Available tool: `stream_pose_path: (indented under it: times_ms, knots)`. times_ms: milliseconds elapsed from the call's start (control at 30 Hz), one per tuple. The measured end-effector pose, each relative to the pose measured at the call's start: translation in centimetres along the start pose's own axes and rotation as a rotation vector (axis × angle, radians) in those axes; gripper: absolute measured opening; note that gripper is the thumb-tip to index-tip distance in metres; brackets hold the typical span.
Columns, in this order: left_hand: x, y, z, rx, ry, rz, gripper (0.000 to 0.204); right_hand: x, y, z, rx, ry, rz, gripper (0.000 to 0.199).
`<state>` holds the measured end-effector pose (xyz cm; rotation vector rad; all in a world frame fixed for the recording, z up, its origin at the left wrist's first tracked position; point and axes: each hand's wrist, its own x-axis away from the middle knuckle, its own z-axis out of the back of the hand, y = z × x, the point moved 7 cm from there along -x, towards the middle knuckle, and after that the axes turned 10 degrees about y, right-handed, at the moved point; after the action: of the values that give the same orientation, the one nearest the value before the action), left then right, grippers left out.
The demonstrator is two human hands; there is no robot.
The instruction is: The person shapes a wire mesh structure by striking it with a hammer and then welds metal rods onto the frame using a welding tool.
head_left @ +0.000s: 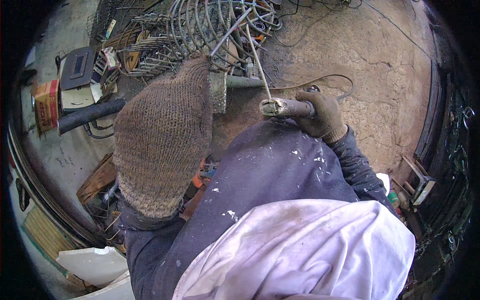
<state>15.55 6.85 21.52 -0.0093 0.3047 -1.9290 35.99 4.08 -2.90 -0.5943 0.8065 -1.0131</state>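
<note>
My right hand (pixel 322 115), in a brown knit glove, is wrapped round a welding electrode holder (pixel 287 107) above my thigh. A thin pale welding electrode (pixel 258 62) sticks out of its jaw and slants up toward a frame of curved metal bars (pixel 197 25). My left hand (pixel 165 120), gloved too, looms large in front and tapers to a pinch at the frame. A straight metal rod (pixel 231 32) runs from its fingertips across the curved bars; the fingers themselves are mostly hidden behind the back of the glove.
Cut metal rods (pixel 152 62) lie in a pile beside the frame. At left are a dark welding mask (pixel 77 67), a cardboard box (pixel 46 105) and a dark pipe (pixel 92 115). A cable (pixel 320 77) loops over the concrete floor (pixel 380 100). Long metal bars (pixel 430 115) line the right.
</note>
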Motion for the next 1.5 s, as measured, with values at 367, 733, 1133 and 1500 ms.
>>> stream_pose_path:
  times_ms: [367,733,1133,1500]
  knots:
    - [0.9,-0.4,-0.2,0.016,0.071,-0.056,0.032,-0.1,-0.4,0.1,0.007,0.003,-0.014,0.052]
    - [0.0,-0.6,-0.3,0.038,-0.062,0.017,0.036,0.1,-0.7,0.4,0.008,-0.012,-0.033,0.051]
    - [-0.4,-0.2,-0.2,0.074,-0.076,0.086,0.031,0.5,-0.5,0.3,-0.004,0.028,-0.023,0.05]
    - [0.3,-0.2,0.1,0.041,-0.032,0.001,0.031,0.2,-0.5,0.0,0.001,-0.005,-0.031,0.052]
